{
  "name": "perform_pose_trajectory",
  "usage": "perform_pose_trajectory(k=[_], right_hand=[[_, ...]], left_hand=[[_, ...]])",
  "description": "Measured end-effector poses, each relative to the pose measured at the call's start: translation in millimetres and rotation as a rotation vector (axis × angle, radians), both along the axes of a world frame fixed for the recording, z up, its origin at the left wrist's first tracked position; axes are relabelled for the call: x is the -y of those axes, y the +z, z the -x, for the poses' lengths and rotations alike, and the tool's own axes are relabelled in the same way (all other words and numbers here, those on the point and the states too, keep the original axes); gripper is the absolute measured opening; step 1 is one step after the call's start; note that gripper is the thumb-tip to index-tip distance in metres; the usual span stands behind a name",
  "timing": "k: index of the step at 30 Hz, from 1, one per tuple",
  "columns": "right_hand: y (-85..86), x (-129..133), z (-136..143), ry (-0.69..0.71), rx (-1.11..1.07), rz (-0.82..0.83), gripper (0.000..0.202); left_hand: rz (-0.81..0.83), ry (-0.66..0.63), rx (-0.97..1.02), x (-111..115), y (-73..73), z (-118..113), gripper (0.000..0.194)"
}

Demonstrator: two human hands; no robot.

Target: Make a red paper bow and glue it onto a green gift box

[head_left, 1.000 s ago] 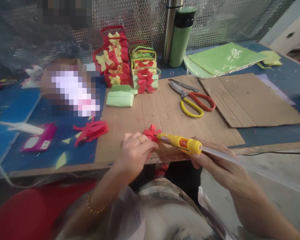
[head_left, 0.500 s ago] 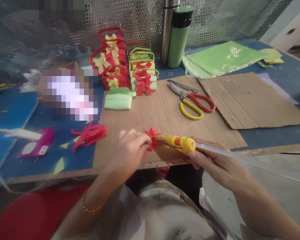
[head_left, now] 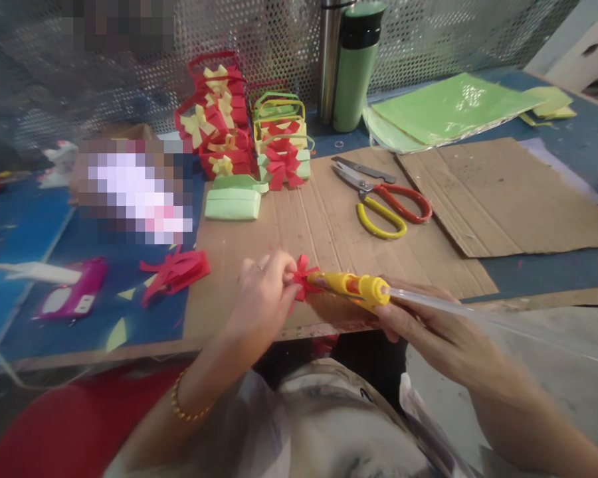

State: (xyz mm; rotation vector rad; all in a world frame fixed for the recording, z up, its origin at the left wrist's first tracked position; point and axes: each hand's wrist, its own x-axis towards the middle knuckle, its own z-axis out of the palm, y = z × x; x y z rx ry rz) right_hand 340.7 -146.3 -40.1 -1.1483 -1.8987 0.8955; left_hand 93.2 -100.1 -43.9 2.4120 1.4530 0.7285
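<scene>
My left hand (head_left: 266,292) pinches a red paper bow (head_left: 305,279) over the front of the cardboard sheet. In my right hand (head_left: 423,322) is a yellow hot glue gun (head_left: 351,284), its fingers wrapped round the handle. A long clear glue stick (head_left: 453,305) sticks out of its back end. The gun's nozzle points left and meets the bow; whether it touches or hovers just above, I cannot tell. Beyond my left hand lies a pale green paper bag (head_left: 233,202) without a bow. Red paper bows and strips (head_left: 179,273) lie in a heap to the left.
Scissors (head_left: 379,199) and a blade (head_left: 366,169) lie on the cardboard (head_left: 323,219). Behind stand small red paper baskets (head_left: 224,126), a green basket with a red bow (head_left: 285,166) and a green flask (head_left: 357,73). Green sheets (head_left: 453,109) and a purple packet (head_left: 74,289) flank them.
My left thumb and fingers have shifted slightly on the bow, drawing back a little to the left. The glue gun stays almost in place at the bow. The view has moved slightly.
</scene>
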Motion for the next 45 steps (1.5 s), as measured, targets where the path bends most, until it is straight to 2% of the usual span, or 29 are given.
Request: perform_pose_trajectory(k=[6, 13, 18, 22, 29, 36, 45], right_hand=[[-2.4, 1, -1, -0.011, -0.013, -0.006, 0.052], [-1.9, 1, -1, -0.003, -0.012, -0.020, 0.051], [-2.8, 1, -1, -0.006, -0.009, -0.040, 0.049], [-3.6, 2, -1, -0.001, -0.002, -0.058, 0.049], [-4.2, 2, -2, 0.002, -0.002, -0.052, 0.049], [-4.0, 2, -1, 0.004, -0.022, -0.040, 0.047], [-4.1, 2, -1, 0.021, -0.031, -0.041, 0.046]], left_hand=[[-0.116, -0.034, -0.045, -1, -5.1, -1, 0.017], [-0.109, -0.033, -0.030, 3, -5.2, -3, 0.024], [-0.144, -0.067, -0.112, 7, -1.4, -1, 0.008], [-0.190, -0.101, -0.157, 11, -0.2, 1, 0.010], [-0.180, -0.074, -0.182, 20, 0.4, 3, 0.014], [-0.278, -0.033, -0.213, 24, 0.3, -1, 0.012], [-0.393, 0.007, -0.194, 28, -6.7, -7, 0.012]])
